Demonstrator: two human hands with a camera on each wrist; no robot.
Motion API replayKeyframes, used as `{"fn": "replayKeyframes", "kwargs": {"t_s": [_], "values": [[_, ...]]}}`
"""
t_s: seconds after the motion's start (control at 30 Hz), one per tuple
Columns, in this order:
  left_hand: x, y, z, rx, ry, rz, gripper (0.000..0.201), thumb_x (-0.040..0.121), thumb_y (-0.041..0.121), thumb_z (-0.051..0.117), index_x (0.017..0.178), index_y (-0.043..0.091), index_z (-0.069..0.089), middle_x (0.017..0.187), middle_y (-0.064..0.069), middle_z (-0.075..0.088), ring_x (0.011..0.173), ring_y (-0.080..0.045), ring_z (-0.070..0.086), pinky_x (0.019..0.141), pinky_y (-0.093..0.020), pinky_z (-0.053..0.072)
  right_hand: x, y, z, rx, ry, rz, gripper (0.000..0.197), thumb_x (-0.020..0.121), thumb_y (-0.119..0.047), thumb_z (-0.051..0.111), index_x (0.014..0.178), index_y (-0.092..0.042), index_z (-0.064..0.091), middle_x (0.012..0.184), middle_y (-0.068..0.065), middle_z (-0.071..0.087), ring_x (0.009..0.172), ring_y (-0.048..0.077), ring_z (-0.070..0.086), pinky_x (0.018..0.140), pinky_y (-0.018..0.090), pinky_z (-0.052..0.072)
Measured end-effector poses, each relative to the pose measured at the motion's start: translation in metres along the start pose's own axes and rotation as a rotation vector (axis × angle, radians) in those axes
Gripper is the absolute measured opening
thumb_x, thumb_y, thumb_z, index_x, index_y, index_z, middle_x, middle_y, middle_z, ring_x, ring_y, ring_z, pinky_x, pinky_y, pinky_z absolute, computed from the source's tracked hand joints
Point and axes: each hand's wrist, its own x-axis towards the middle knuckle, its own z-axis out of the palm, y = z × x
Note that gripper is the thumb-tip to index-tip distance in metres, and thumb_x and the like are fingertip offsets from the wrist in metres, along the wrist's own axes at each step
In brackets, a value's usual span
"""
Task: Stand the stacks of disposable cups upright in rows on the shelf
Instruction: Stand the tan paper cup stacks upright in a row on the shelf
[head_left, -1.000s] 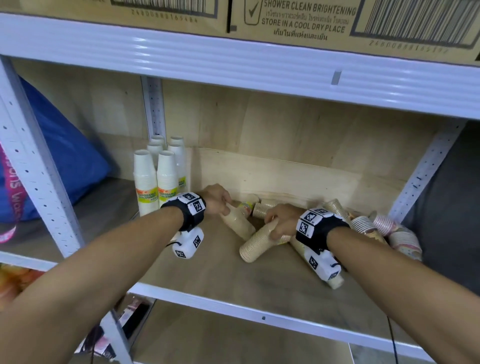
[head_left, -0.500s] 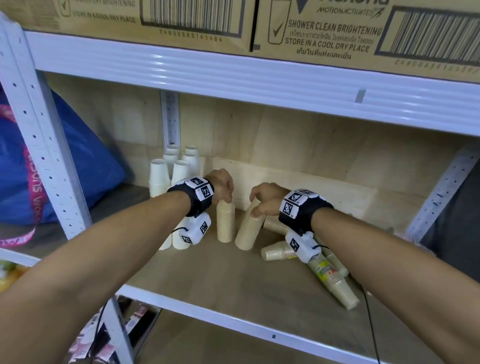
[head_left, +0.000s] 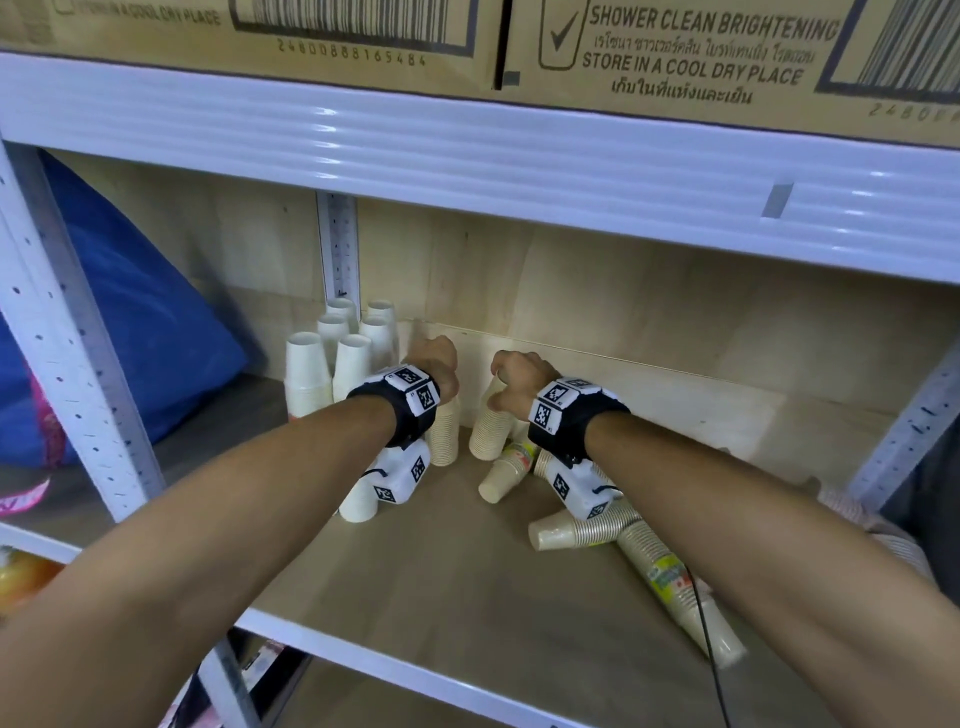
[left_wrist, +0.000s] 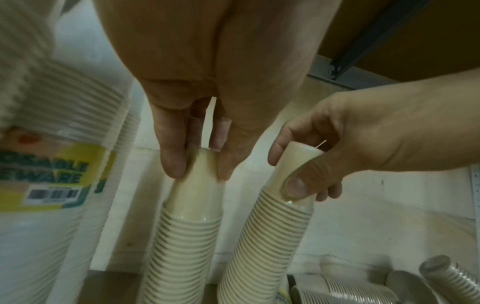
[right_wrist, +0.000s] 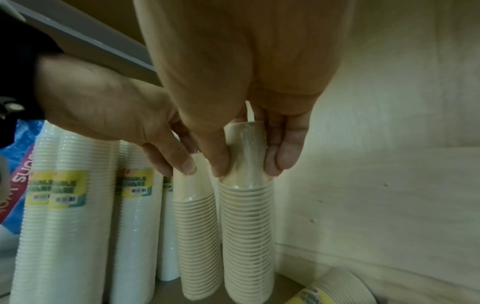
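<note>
Gripping: both hands hold the tops of two beige cup stacks at the back of the shelf (head_left: 415, 587).
Left hand: the left hand (head_left: 435, 364) pinches the top cup of the left beige stack (head_left: 445, 434) between thumb and fingers, seen close in the left wrist view (left_wrist: 193, 236).
Right hand: the right hand (head_left: 519, 379) has thumb and fingers curled round the top of the right beige stack (head_left: 488, 431), seen in the right wrist view (right_wrist: 246, 226).
Stance of held stacks: the left one stands upright on the shelf; the right one leans a little, its top tilted to the right in the head view. They stand just beside each other, near the wooden back panel (head_left: 649, 332).
White stacks: six white cup stacks (head_left: 332, 358) stand upright in rows at the left, just beside the left beige stack; yellow-green labels show on them in the right wrist view (right_wrist: 68, 189).
Fallen stacks: several beige stacks lie on their sides to the right, under the right forearm, among them a short one (head_left: 501, 478) near the held stacks and a long one with a yellow label (head_left: 675, 587) reaching toward the shelf's front edge.
Surroundings: cardboard boxes (head_left: 675, 52) sit on the level above; a blue bag (head_left: 130, 322) lies at the left beyond the upright post.
</note>
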Motion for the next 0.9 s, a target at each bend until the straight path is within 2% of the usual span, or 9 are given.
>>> {"fn": "replayKeyframes", "kwargs": {"t_s": [0.07,0.17,0.27,0.33,0.4,0.53,0.7,0.77,0.9], "values": [[0.006,-0.001,0.005,0.025,-0.005,-0.005,0.019,0.08,0.002,0.068,0.098,0.006,0.066,0.102,-0.008,0.067,0.091,-0.023,0.067,0.078,-0.033,0.059,0.007,0.002,0.006,0.015,-0.009,0.001,0.049,0.083,-0.026,0.071,0.126,-0.014,0.052,0.124,0.007,0.058,0.107,0.027,0.06,0.081,0.03,0.049],[0.014,-0.002,0.012,0.05,-0.005,-0.003,0.011,0.078,0.003,0.07,0.086,0.009,0.064,0.101,-0.008,0.067,0.087,-0.022,0.066,0.072,-0.029,0.057,0.019,0.004,0.017,0.026,-0.031,0.003,0.047,0.084,-0.025,0.07,0.125,-0.012,0.051,0.124,0.009,0.059,0.107,0.028,0.06,0.088,0.036,0.053],[0.022,-0.005,0.022,0.053,0.003,-0.011,0.018,0.078,0.003,0.071,0.094,0.009,0.066,0.104,-0.007,0.064,0.092,-0.023,0.065,0.076,-0.031,0.058,0.027,0.004,0.024,0.023,-0.046,0.004,0.047,0.083,-0.027,0.07,0.123,-0.014,0.051,0.122,0.009,0.06,0.105,0.028,0.06,0.087,0.037,0.053],[0.025,-0.007,0.026,0.063,-0.014,-0.012,0.013,0.079,0.002,0.068,0.084,0.011,0.06,0.104,-0.007,0.063,0.091,-0.024,0.065,0.073,-0.03,0.056,0.032,0.003,0.028,0.018,-0.061,0.004,0.046,0.082,-0.027,0.07,0.122,-0.014,0.052,0.121,0.008,0.06,0.104,0.029,0.061,0.087,0.038,0.054],[0.03,-0.009,0.031,0.062,-0.019,-0.014,0.019,0.078,0.002,0.067,0.075,0.013,0.052,0.102,-0.008,0.063,0.089,-0.025,0.065,0.07,-0.03,0.055,0.037,0.003,0.033,0.018,-0.078,0.0,0.045,0.081,-0.026,0.07,0.121,-0.014,0.052,0.12,0.009,0.061,0.104,0.029,0.061,0.087,0.04,0.054],[0.035,-0.014,0.039,0.033,-0.035,-0.013,0.026,0.077,0.002,0.066,0.068,0.016,0.046,0.098,-0.008,0.062,0.085,-0.024,0.064,0.065,-0.03,0.053,0.045,0.004,0.042,0.036,-0.122,-0.042,0.045,0.083,-0.029,0.067,0.123,-0.015,0.052,0.121,0.008,0.061,0.105,0.029,0.061,0.088,0.04,0.054],[0.039,-0.018,0.047,0.004,-0.039,0.007,0.016,0.08,0.006,0.065,0.076,0.014,0.051,0.1,-0.008,0.063,0.089,-0.026,0.065,0.069,-0.032,0.054,0.049,0.008,0.052,0.092,-0.112,-0.09,0.045,0.091,-0.026,0.059,0.134,-0.017,0.049,0.13,0.009,0.06,0.115,0.027,0.059,0.092,0.035,0.05],[0.039,-0.018,0.048,-0.015,-0.015,0.004,0.01,0.081,0.012,0.064,0.081,0.015,0.055,0.1,-0.008,0.063,0.087,-0.026,0.064,0.067,-0.032,0.052,0.051,0.009,0.054,0.129,-0.068,-0.075,0.043,0.093,-0.028,0.058,0.133,-0.015,0.05,0.132,0.006,0.059,0.117,0.025,0.058,0.087,0.028,0.045],[0.036,-0.02,0.045,-0.066,0.023,-0.036,0.005,0.082,0.014,0.06,0.087,0.016,0.059,0.099,-0.006,0.062,0.087,-0.025,0.063,0.063,-0.031,0.046,0.054,0.009,0.052,0.153,-0.036,-0.04,0.036,0.092,-0.034,0.061,0.122,-0.016,0.055,0.119,-0.001,0.063,0.099,0.018,0.058,0.076,0.025,0.037]]}}
